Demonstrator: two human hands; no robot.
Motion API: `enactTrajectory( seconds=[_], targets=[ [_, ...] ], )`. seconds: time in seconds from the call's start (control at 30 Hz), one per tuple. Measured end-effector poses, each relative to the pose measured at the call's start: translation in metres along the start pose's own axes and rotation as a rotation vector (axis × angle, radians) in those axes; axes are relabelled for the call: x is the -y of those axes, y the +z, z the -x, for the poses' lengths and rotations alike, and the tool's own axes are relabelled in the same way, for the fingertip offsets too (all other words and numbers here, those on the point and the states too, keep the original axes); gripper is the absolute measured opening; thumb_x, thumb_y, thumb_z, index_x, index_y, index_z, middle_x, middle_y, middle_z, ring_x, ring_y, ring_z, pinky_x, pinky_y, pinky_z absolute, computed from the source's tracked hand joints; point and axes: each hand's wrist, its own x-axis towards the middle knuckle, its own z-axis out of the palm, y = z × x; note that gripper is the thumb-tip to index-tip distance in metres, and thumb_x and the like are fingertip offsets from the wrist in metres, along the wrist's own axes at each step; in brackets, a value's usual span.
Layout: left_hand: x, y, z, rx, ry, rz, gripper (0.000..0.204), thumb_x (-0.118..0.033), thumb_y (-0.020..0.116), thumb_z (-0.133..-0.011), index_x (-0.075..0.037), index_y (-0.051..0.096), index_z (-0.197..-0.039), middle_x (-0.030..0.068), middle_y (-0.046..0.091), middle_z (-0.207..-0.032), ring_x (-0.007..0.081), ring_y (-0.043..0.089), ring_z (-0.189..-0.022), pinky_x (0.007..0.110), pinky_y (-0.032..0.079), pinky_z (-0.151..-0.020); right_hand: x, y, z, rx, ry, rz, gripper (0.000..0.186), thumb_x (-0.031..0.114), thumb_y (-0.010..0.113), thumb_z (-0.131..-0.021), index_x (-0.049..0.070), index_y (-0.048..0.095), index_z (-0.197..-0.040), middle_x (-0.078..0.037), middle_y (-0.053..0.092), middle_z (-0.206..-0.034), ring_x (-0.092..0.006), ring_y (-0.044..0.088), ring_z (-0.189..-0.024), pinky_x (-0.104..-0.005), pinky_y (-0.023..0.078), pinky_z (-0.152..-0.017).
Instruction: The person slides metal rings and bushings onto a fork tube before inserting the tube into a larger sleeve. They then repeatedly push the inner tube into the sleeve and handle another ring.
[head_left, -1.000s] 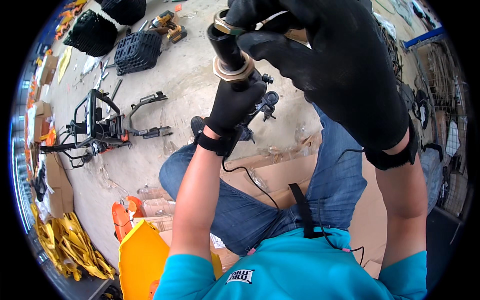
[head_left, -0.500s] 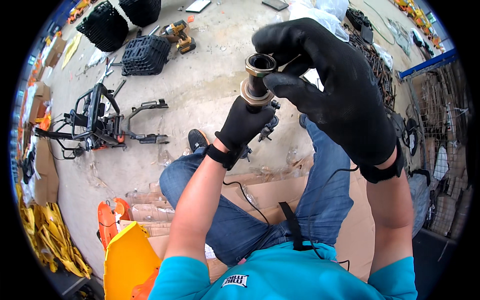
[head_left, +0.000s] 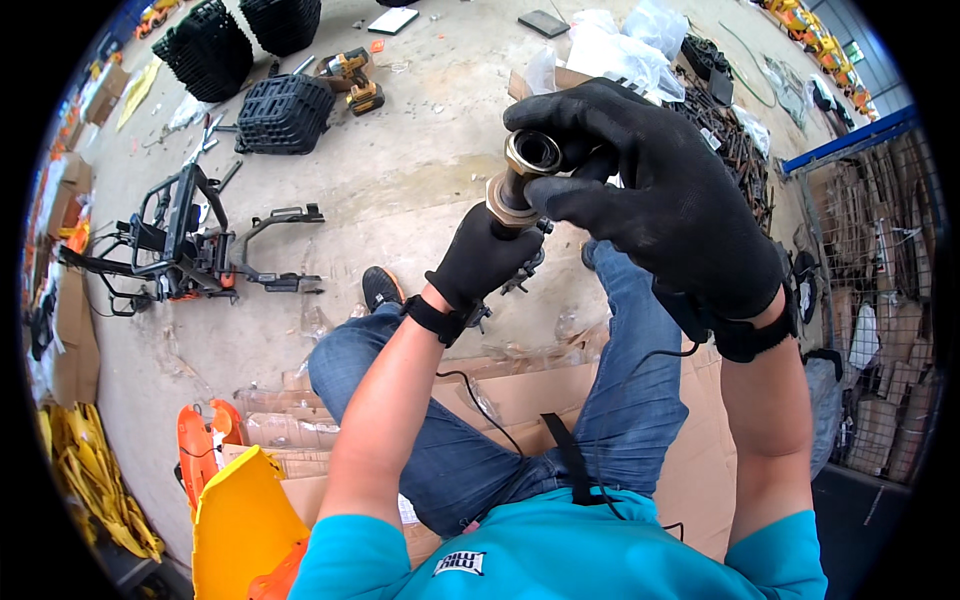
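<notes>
A dark metal tube (head_left: 514, 187) stands tilted in front of me, its hollow upper end toward my view. My black-gloved left hand (head_left: 480, 255) is closed round the tube below a brass-coloured lower nut (head_left: 499, 202). At the tube's top sits a brass-coloured upper nut (head_left: 514, 153). The thumb and fingers of my right hand (head_left: 670, 190), also in a black glove, close on this upper nut from the right. Small dark metal fittings (head_left: 524, 272) stick out beside the left hand; the tube's lower part is hidden.
A black metal frame (head_left: 185, 235) lies on the floor at left. Farther off are a cordless drill (head_left: 352, 80) and black plastic crates (head_left: 285, 110). Flattened cardboard (head_left: 540, 400) lies under my legs, with a yellow panel (head_left: 240, 525) at my left. A wire-mesh cage (head_left: 885, 300) stands at right.
Both hands have come slightly lower in the view with the tube, and its hollow end has tipped a little to the right. Both keep hold.
</notes>
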Motion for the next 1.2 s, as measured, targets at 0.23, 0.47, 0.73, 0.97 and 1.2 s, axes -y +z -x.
enactTrajectory(
  seconds=[0.23,0.47,0.73,0.97,1.2],
  targets=[
    [-0.002,0.002,0.000,0.001,-0.031,0.100,0.058,0.001,0.060,-0.085,-0.001,0.049,-0.142,0.0087,0.061,-0.131,0.0169,0.059,-0.119,0.033,0.047,-0.103,0.001,-0.002,-0.002,0.002,0.008,-0.074,0.046,0.011,0.077,-0.086,-0.001,0.063,-0.128,-0.008,0.067,-0.111,-0.0151,0.066,-0.106,-0.0306,0.053,-0.094],
    [0.006,0.001,-0.002,0.016,-0.006,0.122,0.059,0.003,0.059,-0.084,-0.002,0.050,-0.142,0.0077,0.060,-0.131,0.0157,0.059,-0.118,0.032,0.047,-0.103,0.001,-0.001,-0.002,0.009,0.010,-0.059,0.044,0.009,0.076,-0.086,0.000,0.064,-0.128,-0.006,0.067,-0.112,-0.0150,0.066,-0.105,-0.0297,0.053,-0.093],
    [0.006,0.001,-0.004,0.011,0.047,0.039,0.056,0.002,0.061,-0.084,-0.003,0.052,-0.138,0.0044,0.062,-0.123,0.0145,0.060,-0.110,0.033,0.049,-0.098,0.007,-0.006,-0.005,0.061,0.064,-0.091,0.043,0.005,0.072,-0.090,-0.001,0.062,-0.131,-0.007,0.067,-0.115,-0.0146,0.065,-0.101,-0.0296,0.054,-0.089],
    [-0.006,0.004,0.000,-0.024,-0.001,-0.012,0.041,-0.004,0.067,-0.084,-0.003,0.060,-0.124,0.0049,0.066,-0.106,0.0150,0.064,-0.099,0.033,0.052,-0.089,0.014,-0.020,-0.013,0.204,0.007,0.079,0.043,0.006,0.070,-0.090,-0.002,0.062,-0.131,-0.009,0.066,-0.112,-0.0155,0.065,-0.104,-0.0304,0.052,-0.092],
    [-0.016,0.008,0.004,-0.050,0.068,-0.005,0.026,-0.012,0.068,-0.086,-0.005,0.068,-0.111,0.0072,0.071,-0.091,0.0170,0.066,-0.081,0.033,0.053,-0.076,0.025,-0.028,-0.017,0.270,0.005,0.193,0.040,0.009,0.070,-0.089,0.002,0.064,-0.128,-0.009,0.064,-0.112,-0.0177,0.064,-0.100,-0.0304,0.051,-0.087]
  ],
)
